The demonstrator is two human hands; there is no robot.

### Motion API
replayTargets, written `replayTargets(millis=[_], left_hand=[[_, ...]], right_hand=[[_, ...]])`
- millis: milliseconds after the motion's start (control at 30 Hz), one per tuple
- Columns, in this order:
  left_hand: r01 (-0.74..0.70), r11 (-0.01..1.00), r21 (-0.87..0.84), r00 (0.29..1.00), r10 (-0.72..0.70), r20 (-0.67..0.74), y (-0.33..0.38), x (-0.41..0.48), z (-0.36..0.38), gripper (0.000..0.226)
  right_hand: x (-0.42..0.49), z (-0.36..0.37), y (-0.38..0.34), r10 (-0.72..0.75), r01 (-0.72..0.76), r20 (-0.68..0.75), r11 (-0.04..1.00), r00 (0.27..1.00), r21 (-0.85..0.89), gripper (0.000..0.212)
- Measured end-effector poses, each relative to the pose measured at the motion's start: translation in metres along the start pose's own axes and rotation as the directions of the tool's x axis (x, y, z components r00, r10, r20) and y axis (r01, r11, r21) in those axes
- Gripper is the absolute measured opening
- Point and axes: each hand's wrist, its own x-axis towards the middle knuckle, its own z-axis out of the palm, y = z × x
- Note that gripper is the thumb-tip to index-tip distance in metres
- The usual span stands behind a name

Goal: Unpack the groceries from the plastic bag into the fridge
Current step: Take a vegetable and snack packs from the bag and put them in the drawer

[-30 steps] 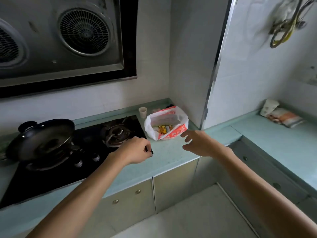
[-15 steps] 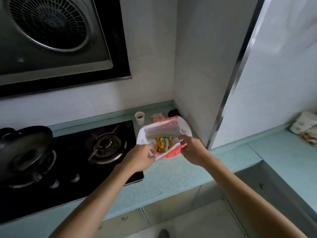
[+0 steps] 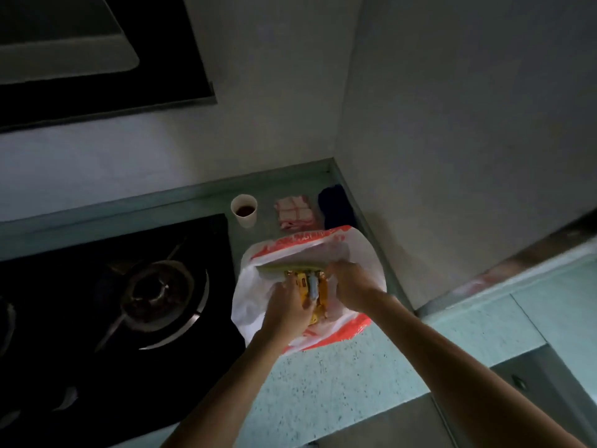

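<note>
Bag (image 3: pixel 366 253), white and red, lies open on the bench (image 3: pixel 339 383), just right of the stove (image 3: pixel 129 286). Both hands are inside its mouth. Left hand (image 3: pixel 286 313): grip curled round the yellow packets (image 3: pixel 303 281). Right hand (image 3: pixel 350 286): fingers bent by a green-edged pack (image 3: pixel 284 268); whether the grip pinches anything, cannot tell. Cup (image 3: pixel 244 210) and checked cloth (image 3: pixel 294 212) stand behind the bag.
</note>
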Motion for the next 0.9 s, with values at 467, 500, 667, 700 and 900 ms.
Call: replayTargets(millis=[467,500,667,700,900], left_hand=[[0.253,0.964,0.085,0.966,-0.247,-0.073,0.001,0.063,0.066,0.106],[0.243,0.97,0.012,0.968,-0.241,-0.063,0.004,0.063,0.065,0.103],[0.189,0.967,-0.169,0.982,-0.187,0.027,0.004,0.07,0.068,0.068],[0.197,0.949,-0.247,0.98,-0.184,0.075,0.002,0.072,0.068,0.06],[0.228,0.877,-0.422,0.97,-0.169,0.174,0.0,0.068,0.039,0.034]], right_hand=[[0.091,0.055,0.029,-0.067,0.06,-0.069,0.992,0.995,-0.107,0.047],[0.092,0.053,0.027,-0.005,-0.002,-0.07,0.996,0.998,-0.09,0.042],[0.083,0.039,0.019,0.08,-0.081,-0.107,0.997,0.991,-0.005,0.021],[0.084,0.038,0.021,0.075,-0.076,-0.113,0.997,0.991,-0.009,0.023],[0.069,0.001,0.016,0.096,-0.094,-0.007,0.989,0.995,0.116,0.027]])
